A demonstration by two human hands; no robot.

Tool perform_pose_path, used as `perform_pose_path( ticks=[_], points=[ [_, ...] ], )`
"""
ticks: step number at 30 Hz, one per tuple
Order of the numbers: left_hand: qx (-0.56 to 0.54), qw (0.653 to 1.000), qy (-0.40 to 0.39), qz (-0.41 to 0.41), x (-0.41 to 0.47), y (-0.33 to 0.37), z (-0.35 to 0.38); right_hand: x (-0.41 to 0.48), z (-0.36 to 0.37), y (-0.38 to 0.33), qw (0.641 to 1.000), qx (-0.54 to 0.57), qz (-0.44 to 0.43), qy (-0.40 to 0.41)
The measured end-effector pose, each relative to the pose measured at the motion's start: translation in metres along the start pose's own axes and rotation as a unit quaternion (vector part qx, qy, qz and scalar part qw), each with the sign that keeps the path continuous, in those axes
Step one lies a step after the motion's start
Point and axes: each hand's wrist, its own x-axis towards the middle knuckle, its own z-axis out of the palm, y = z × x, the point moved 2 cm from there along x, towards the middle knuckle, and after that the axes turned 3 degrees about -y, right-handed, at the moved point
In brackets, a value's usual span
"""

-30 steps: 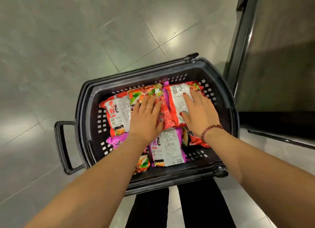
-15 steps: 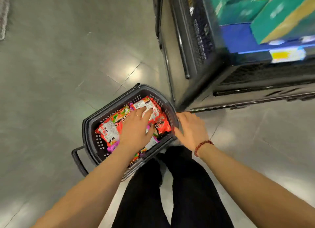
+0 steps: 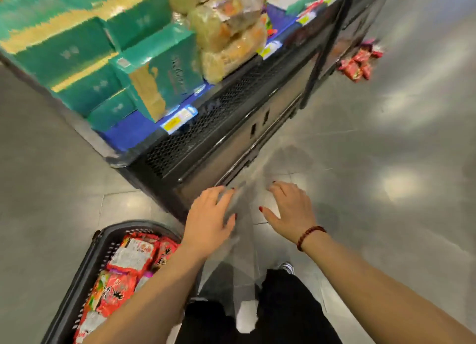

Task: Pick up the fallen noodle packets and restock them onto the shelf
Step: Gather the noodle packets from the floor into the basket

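Both hands are empty here: left hand [image 3: 208,215] and right hand [image 3: 291,212] hang loose-fingered just off the base of the shelf [image 3: 231,127], gripping nothing. The basket [image 3: 100,264] with noodle packets [image 3: 131,256] in it sits by the shelf's near corner. The fallen packets [image 3: 358,63] lie at the shelf's far end, well apart. My worry: scooping that slippery pile bare-handed, basket nowhere close, probably means dropped packets.

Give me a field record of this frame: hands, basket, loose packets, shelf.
left hand: left hand empty, fingers relaxed
right hand: right hand empty, fingers spread
basket: dark perforated plastic basket on the floor, holding red noodle packets
fallen: heap of red packets on the grey floor, at the shelf's far end
shelf: black metal shelf unit stocked with teal cardboard boxes
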Motion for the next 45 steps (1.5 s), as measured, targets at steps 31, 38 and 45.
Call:
perform_pose_path(
  ticks=[31,38,45],
  points=[
    [0.069,0.946,-0.14,0.283,0.592,0.249,0.08,0.201,-0.171,0.465,0.947,0.046,0.319,0.015],
    [0.09,0.939,-0.134,0.303,0.735,0.287,0.084,0.286,-0.211,0.557,0.935,0.053,0.351,0.016],
    [0.11,0.94,-0.129,0.298,0.887,0.344,0.115,0.383,-0.253,0.695,0.94,0.048,0.338,0.016]
  ],
)
